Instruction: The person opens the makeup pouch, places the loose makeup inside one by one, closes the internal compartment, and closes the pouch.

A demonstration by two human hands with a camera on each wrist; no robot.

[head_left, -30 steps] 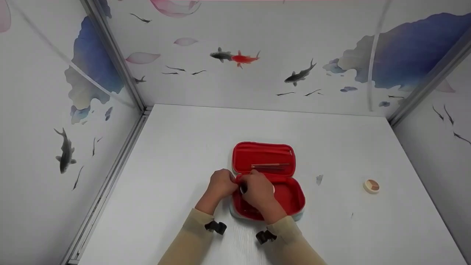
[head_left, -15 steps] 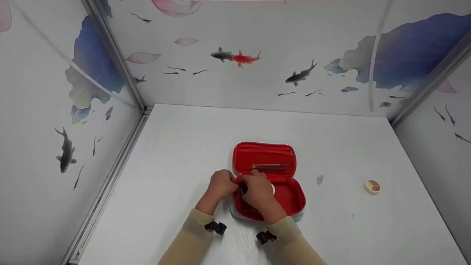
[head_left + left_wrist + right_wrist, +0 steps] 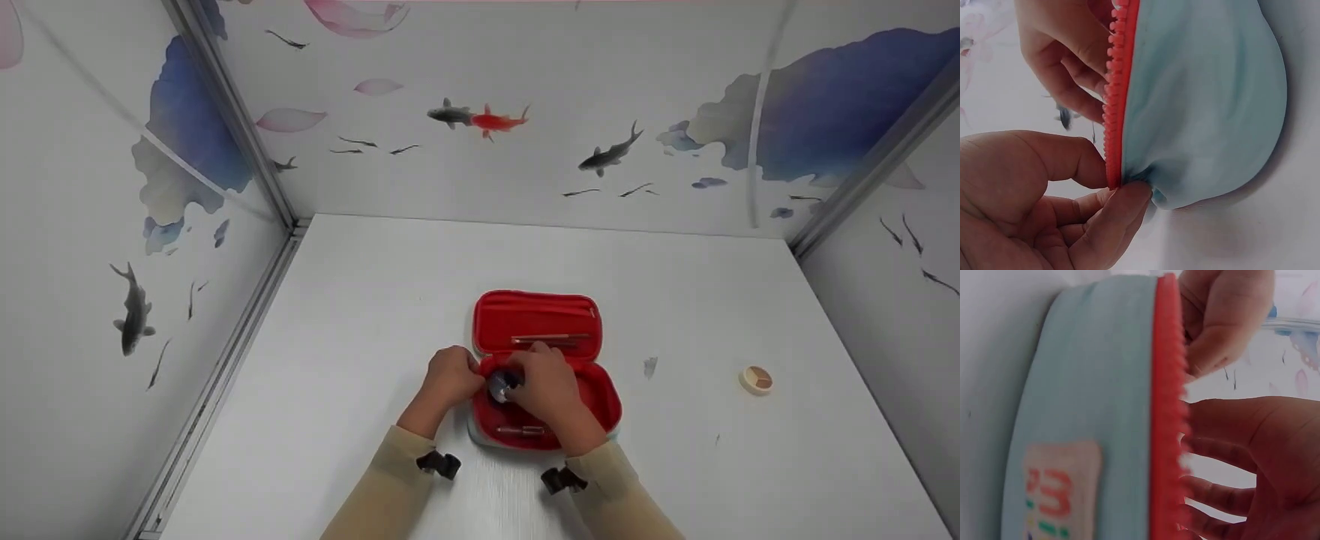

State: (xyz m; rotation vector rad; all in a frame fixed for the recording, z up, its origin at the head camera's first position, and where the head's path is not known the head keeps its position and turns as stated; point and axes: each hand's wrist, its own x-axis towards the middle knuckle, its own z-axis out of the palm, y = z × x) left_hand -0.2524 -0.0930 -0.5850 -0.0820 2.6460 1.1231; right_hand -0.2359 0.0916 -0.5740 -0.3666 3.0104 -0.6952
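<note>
A zippered pouch (image 3: 600, 405), red inside and light blue outside, lies unfolded on the table. My left hand (image 3: 452, 379) pinches its zipper edge (image 3: 1113, 112) at the left corner between thumb and fingers. Inside the pouch, my right hand (image 3: 551, 382) reaches in with spread fingers, the fingertips beside a dark, silvery round item (image 3: 502, 386). The pouch rim hides those fingertips in the right wrist view. A slim tube-like item (image 3: 521, 431) lies along the pouch's near side. Thin brush-like sticks (image 3: 551, 339) sit in the lid (image 3: 536, 311).
A small round cream-colored palette with tan sections (image 3: 756, 380) stands on the table to the right. A small grey mark or scrap (image 3: 650, 367) lies between it and the pouch. Decorated panels (image 3: 540, 172) border the table at the back and both sides.
My right hand has shifted right, uncovering more of the dark round item and the tube-like item. A white round edge seen beyond that hand before is now covered. The left hand stays put.
</note>
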